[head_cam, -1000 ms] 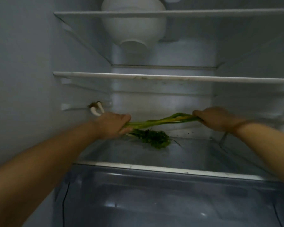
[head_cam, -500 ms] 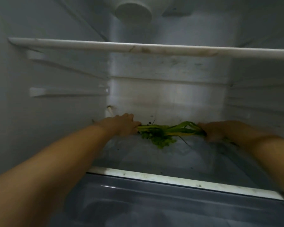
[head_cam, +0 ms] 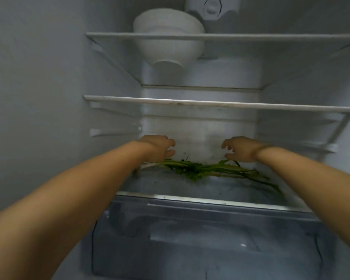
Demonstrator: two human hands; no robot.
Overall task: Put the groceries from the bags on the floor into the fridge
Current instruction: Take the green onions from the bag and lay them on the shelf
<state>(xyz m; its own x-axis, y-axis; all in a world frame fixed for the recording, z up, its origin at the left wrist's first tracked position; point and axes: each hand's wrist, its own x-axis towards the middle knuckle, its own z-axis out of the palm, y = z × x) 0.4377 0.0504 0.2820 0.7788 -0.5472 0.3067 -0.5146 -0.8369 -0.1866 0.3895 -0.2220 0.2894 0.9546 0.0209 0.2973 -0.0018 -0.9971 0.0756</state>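
Note:
A bunch of green onions and leafy herbs (head_cam: 202, 169) lies across the back of the fridge's lowest glass shelf (head_cam: 190, 198), white root ends to the left and long green leaves trailing to the right. My left hand (head_cam: 158, 147) hovers just above the root end with loosely spread fingers and holds nothing. My right hand (head_cam: 240, 148) hangs above the leafy part, fingers apart, also empty. Both hands are clear of the greens. No bags are in view.
A white bowl (head_cam: 168, 37) stands on the top glass shelf (head_cam: 251, 37). The middle shelf (head_cam: 210, 104) spans the fridge above my hands. Below the lowest shelf is a clear crisper drawer (head_cam: 200, 235). A control dial (head_cam: 212, 7) sits at the top back.
Both hands have let go of the greens and lifted off them; the bunch now lies on the lowest shelf. The view has pulled back and tilted up.

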